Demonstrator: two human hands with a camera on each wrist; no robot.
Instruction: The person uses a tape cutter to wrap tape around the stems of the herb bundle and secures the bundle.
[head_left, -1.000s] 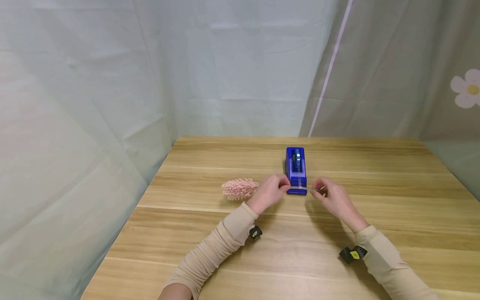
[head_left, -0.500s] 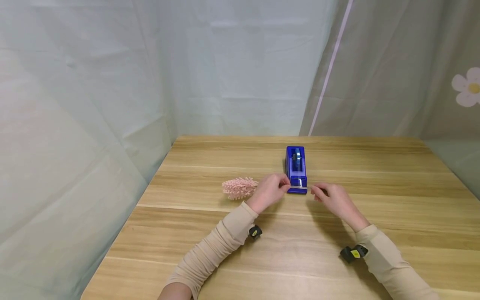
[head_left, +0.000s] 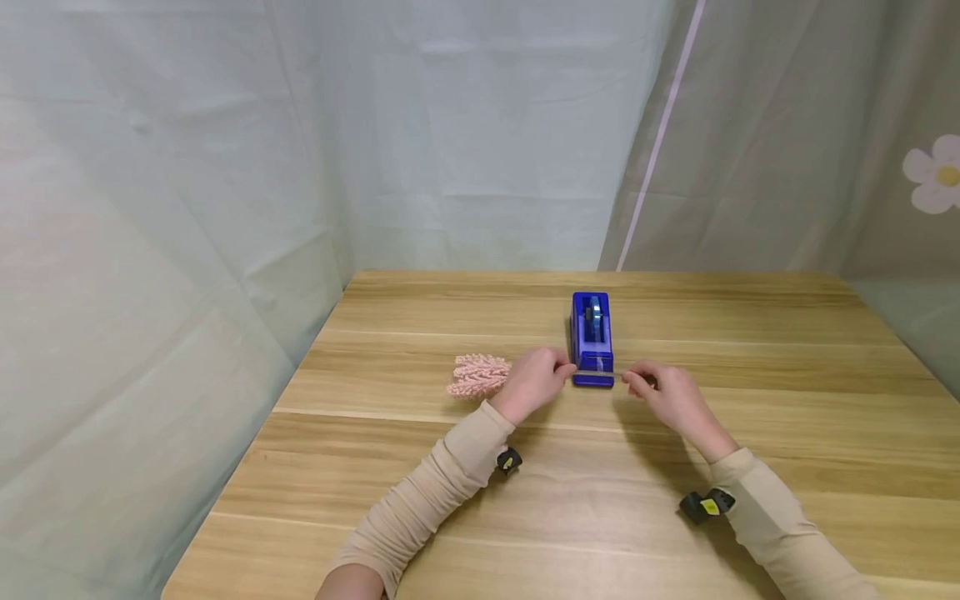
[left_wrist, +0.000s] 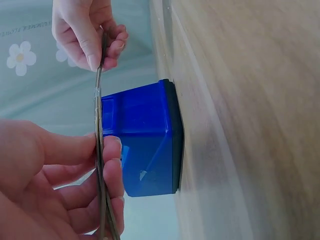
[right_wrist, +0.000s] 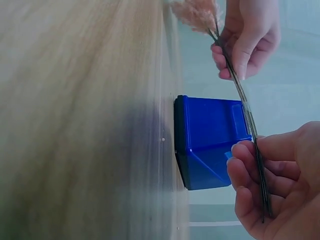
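Near the middle of the head view, both hands meet just in front of a blue tape dispenser that stands on the wooden table. The left hand pinches a thin dark stem between thumb and curled fingers; in the left wrist view the stem runs as a narrow vertical line from the lower left of the frame up to the other hand. The right hand pinches the same stem further along — its fingers are curled round it in the lower right of the right wrist view. A pink fluffy flower head sits at the stem's far end, just left of the left hand (it shows as a pale tuft at the top of the right wrist view). The stem crosses close by the dispenser's front — touching or not, I cannot tell. Pale curtains hang behind the table.
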